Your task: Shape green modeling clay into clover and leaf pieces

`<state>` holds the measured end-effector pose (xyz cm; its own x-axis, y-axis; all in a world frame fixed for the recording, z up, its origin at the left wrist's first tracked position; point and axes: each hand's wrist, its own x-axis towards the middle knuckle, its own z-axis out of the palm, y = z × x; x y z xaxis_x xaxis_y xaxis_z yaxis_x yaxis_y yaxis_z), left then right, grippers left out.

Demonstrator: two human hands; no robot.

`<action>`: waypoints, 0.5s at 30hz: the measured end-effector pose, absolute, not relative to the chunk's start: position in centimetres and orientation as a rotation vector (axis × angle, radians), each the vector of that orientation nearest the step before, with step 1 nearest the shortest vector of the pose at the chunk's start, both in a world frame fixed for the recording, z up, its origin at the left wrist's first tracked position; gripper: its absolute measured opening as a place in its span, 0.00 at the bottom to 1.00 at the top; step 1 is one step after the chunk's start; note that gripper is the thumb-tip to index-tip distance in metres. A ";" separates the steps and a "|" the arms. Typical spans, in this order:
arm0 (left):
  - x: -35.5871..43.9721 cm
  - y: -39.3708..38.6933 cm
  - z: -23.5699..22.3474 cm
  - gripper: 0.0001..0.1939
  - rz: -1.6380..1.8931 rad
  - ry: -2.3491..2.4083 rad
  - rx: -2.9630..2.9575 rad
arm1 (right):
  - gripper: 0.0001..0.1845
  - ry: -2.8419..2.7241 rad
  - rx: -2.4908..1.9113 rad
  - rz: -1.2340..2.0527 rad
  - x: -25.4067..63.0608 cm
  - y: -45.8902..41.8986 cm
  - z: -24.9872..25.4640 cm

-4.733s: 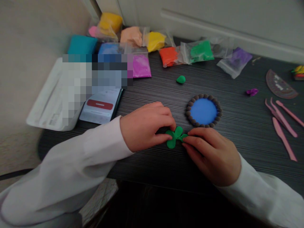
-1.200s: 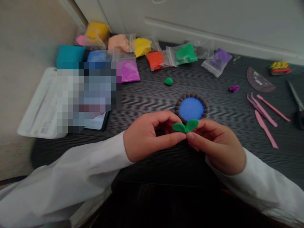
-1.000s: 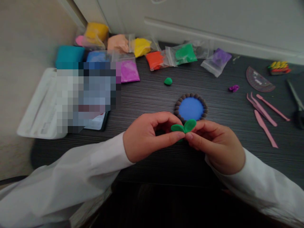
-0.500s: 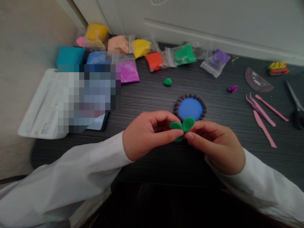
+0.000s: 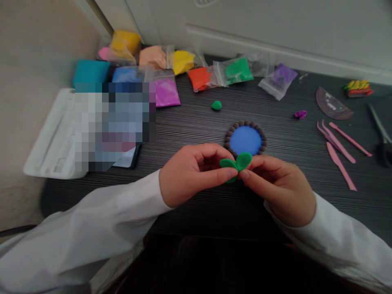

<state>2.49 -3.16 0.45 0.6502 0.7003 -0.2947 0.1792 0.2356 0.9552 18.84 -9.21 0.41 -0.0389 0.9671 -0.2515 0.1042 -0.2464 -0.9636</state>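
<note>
Between my two hands is a green clay piece made of several flat leaf shapes joined at a centre. My left hand pinches it from the left, thumb lying over one leaf. From the right, the thumb and forefinger of my right hand close on the piece near its joined middle. Part of it is hidden behind the fingers. Just beyond my fingertips lies a blue clay disc ringed with dark brown balls. Farther back rests a small green clay drop.
Bags of coloured clay, such as the green bag, line the back. Pink tweezers, a pink clay knife, a protractor and scissors lie right. A white tray and phone are left, partly blurred.
Both hands have shifted very slightly downward and right with the green leaf piece. The grip looks the same, and the things on the table have not moved.
</note>
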 end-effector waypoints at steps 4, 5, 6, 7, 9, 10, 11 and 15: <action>2.5 -3.1 0.5 0.09 0.430 0.822 1.270 | 0.06 -1.153 -1.403 1.405 18.8 -9.3 0.4; 2.4 -3.1 0.5 0.09 0.433 0.821 1.266 | 0.06 -1.148 -1.397 1.406 18.8 -9.3 0.3; 2.4 -3.1 0.5 0.09 0.433 0.819 1.265 | 0.06 -1.147 -1.396 1.407 18.8 -9.3 0.3; 2.4 -3.1 0.4 0.09 0.431 0.817 1.266 | 0.06 -1.148 -1.397 1.403 18.7 -9.3 0.3; 2.4 -3.1 0.4 0.09 0.419 0.806 1.268 | 0.05 -1.158 -1.411 1.395 18.7 -9.3 0.3; 2.4 -3.0 0.4 0.09 0.412 0.803 1.268 | 0.05 -1.167 -1.420 1.391 18.7 -9.2 0.3; 2.4 -3.0 0.4 0.09 0.407 0.801 1.266 | 0.05 -1.176 -1.427 1.388 18.8 -9.2 0.3; 2.5 -3.0 0.4 0.09 0.401 0.799 1.253 | 0.05 -1.206 -1.449 1.387 18.8 -9.2 0.4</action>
